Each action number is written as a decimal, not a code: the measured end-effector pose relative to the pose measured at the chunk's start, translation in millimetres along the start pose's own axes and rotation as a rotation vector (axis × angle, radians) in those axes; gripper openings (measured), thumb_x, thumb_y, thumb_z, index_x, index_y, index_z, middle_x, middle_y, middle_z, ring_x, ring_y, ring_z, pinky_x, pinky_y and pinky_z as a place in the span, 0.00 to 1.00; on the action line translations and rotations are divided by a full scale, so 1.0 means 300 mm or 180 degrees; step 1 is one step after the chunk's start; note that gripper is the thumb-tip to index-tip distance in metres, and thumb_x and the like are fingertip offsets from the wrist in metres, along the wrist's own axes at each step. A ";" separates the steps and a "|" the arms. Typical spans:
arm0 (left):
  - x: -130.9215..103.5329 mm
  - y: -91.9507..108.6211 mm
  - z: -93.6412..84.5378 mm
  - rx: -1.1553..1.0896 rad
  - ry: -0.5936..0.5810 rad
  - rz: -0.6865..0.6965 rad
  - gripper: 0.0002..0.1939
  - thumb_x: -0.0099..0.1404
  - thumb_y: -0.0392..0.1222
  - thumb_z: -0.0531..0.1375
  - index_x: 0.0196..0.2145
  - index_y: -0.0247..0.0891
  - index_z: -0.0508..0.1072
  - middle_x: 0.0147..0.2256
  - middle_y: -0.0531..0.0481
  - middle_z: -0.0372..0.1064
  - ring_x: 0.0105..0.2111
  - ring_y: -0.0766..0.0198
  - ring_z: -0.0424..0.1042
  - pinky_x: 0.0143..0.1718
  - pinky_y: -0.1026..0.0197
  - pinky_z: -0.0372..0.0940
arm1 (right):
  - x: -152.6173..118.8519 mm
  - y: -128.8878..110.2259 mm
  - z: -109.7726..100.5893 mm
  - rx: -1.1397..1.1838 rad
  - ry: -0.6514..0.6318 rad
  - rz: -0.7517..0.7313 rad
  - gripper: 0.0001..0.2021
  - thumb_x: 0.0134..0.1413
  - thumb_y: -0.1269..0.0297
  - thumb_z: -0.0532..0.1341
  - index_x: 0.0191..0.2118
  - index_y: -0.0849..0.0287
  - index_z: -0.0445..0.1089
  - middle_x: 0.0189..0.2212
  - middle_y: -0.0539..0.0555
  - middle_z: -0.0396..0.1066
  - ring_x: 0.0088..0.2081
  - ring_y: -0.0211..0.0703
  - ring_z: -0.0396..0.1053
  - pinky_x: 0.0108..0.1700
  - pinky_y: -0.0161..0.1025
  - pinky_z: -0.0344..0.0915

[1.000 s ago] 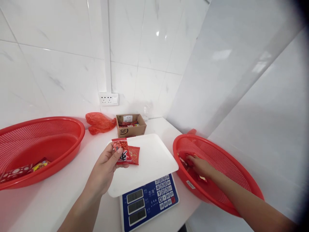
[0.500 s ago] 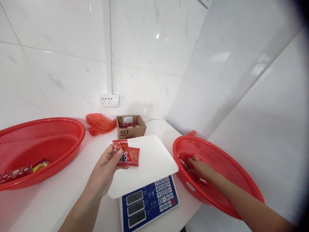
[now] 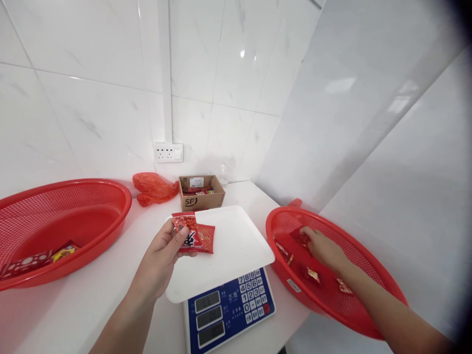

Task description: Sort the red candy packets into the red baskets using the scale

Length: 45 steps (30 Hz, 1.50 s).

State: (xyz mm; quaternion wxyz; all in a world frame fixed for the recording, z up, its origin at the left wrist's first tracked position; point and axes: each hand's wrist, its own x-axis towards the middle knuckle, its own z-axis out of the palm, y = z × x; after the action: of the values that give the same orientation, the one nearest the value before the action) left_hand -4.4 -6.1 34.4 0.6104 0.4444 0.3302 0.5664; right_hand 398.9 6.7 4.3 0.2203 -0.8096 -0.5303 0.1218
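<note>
My left hand (image 3: pixel 167 253) pinches two small red snack packets (image 3: pixel 189 233) above the white tray (image 3: pixel 236 246) of a scale. Inside the right red basket (image 3: pixel 368 250), my right hand (image 3: pixel 324 248) has its fingers closed on a red packet (image 3: pixel 303 239). Several other packets lie on that basket's bottom, among them a red and gold one (image 3: pixel 312 275) below my hand. The scale's blue keypad panel (image 3: pixel 230 307) faces me, with three displays at its left.
At the left stands another red basket (image 3: pixel 125 211) holding a few packets (image 3: pixel 64 251). Behind the scale are a cardboard box (image 3: pixel 202 200) with packets inside and a crumpled red plastic bag (image 3: pixel 154 189). A wall socket (image 3: pixel 168 152) is above them.
My right hand has lifted and shifted slightly right and back within the basket, with a red packet at its fingers, uncovering packets beneath. My left hand still holds its two packets.
</note>
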 end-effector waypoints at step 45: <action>0.003 0.009 0.008 -0.0173 0.0001 -0.0004 0.09 0.60 0.46 0.64 0.37 0.42 0.73 0.31 0.55 0.72 0.28 0.69 0.69 0.30 0.68 0.67 | -0.109 -0.448 0.222 -0.0457 -0.1094 -0.2016 0.13 0.52 0.67 0.58 0.45 0.58 0.65 0.52 0.60 0.64 0.50 0.53 0.65 0.48 0.47 0.63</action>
State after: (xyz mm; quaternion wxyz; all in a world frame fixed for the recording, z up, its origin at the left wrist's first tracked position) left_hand -3.2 -5.6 38.0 0.6226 0.4273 0.3151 0.5749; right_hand 248.7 37.9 10.3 0.0974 -0.5864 -0.7911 0.1443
